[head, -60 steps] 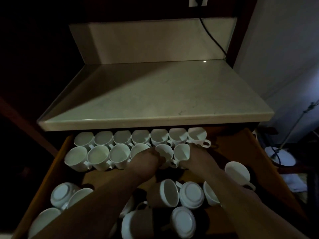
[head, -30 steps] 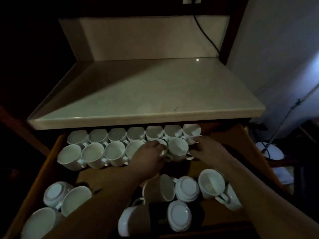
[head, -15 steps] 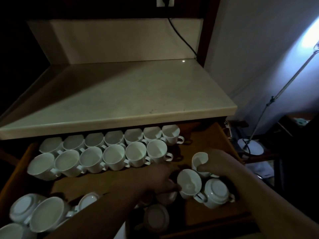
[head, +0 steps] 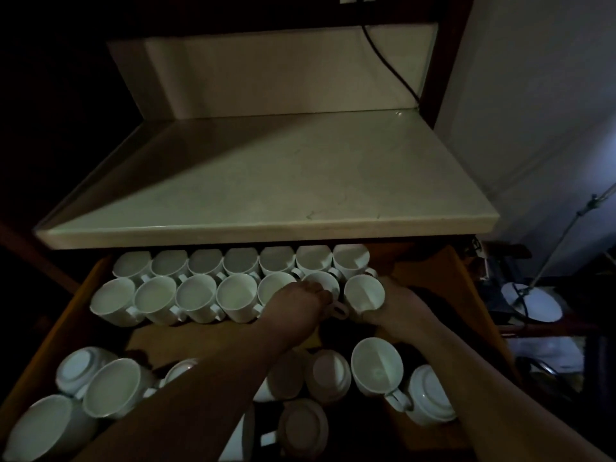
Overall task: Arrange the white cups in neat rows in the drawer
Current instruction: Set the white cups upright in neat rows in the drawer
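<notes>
cups: white, all inside the drawer (head: 466,295)
far row (head: 240,261): seven upright, touching, half under the counter (head: 266,181); looks done
second row (head: 196,298): five set, sixth cup (head: 325,283) and seventh cup (head: 363,293) going in at the right end
left hand (head: 298,303): fingers curled over the sixth cup, holding it
right hand (head: 395,303): wrapped around the seventh cup's right side
loose cups (head: 376,366): near part, about ten, jumbled, some upside down or tipped
left to do: maybe half; near rows not started
</notes>
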`<move>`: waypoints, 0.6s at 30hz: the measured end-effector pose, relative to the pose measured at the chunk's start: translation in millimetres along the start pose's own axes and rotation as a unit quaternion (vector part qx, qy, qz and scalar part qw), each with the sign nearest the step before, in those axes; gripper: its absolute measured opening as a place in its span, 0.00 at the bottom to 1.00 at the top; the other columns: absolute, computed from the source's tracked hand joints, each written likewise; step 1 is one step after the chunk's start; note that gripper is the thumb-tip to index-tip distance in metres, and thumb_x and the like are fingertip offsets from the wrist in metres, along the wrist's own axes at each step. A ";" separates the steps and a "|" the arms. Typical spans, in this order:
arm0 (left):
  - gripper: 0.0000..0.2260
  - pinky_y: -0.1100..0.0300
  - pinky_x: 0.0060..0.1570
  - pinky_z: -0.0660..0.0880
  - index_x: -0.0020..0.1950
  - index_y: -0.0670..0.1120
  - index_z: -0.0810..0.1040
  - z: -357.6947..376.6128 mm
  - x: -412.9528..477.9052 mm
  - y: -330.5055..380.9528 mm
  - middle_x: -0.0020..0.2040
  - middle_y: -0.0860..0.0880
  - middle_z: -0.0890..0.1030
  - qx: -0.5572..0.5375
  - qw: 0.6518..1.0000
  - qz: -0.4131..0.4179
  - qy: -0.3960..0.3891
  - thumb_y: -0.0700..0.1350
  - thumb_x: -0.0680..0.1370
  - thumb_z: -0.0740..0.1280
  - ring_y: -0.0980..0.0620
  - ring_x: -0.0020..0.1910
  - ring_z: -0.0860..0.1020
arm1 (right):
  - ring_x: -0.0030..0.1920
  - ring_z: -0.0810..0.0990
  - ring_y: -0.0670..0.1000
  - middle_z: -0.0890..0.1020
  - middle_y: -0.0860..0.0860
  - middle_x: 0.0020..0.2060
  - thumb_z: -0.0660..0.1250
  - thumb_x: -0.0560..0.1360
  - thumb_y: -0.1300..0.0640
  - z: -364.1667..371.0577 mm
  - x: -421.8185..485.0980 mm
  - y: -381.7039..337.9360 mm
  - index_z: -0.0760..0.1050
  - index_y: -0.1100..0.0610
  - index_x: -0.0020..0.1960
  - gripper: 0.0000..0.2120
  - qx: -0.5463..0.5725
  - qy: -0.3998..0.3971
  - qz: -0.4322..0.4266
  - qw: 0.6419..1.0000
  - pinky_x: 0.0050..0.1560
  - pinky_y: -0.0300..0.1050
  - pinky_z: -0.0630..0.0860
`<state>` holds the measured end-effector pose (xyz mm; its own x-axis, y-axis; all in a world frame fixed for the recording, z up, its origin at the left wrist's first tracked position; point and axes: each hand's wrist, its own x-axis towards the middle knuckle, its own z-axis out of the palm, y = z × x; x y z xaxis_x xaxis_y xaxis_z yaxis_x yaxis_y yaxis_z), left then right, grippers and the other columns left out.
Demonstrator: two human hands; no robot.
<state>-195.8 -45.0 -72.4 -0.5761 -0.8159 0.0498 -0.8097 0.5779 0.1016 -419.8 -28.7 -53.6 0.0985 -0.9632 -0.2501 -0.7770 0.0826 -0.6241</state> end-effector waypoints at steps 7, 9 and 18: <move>0.10 0.53 0.41 0.78 0.56 0.48 0.81 -2.1 -0.5 1.7 0.52 0.47 0.83 0.021 1.000 -0.013 -0.016 0.44 0.77 0.64 0.44 0.48 0.82 | 0.54 0.82 0.45 0.82 0.42 0.55 0.76 0.61 0.33 17.6 19.1 10.0 0.73 0.41 0.62 0.33 0.026 0.029 -0.024 0.999 0.54 0.52 0.81; 0.10 0.54 0.42 0.78 0.57 0.49 0.80 -1.9 1.3 3.4 0.52 0.48 0.83 0.029 0.999 -0.021 -0.015 0.44 0.77 0.65 0.45 0.49 0.82 | 0.51 0.83 0.44 0.83 0.42 0.51 0.76 0.62 0.35 16.8 17.1 8.1 0.75 0.41 0.59 0.28 0.033 0.033 -0.025 0.999 0.52 0.53 0.83; 0.13 0.53 0.45 0.75 0.53 0.45 0.81 -5.0 -2.5 6.8 0.51 0.45 0.81 -0.023 0.998 -0.057 0.033 0.52 0.76 0.64 0.43 0.50 0.79 | 0.61 0.78 0.53 0.78 0.48 0.61 0.78 0.65 0.42 2.8 4.0 -5.4 0.69 0.46 0.69 0.36 0.008 0.032 0.000 0.999 0.58 0.52 0.77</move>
<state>-199.3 -39.1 -66.9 -0.4713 -0.8762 0.1001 -0.8624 0.4817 0.1558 -413.4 -32.3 -53.2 0.0591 -0.9775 -0.2023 -0.7668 0.0853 -0.6362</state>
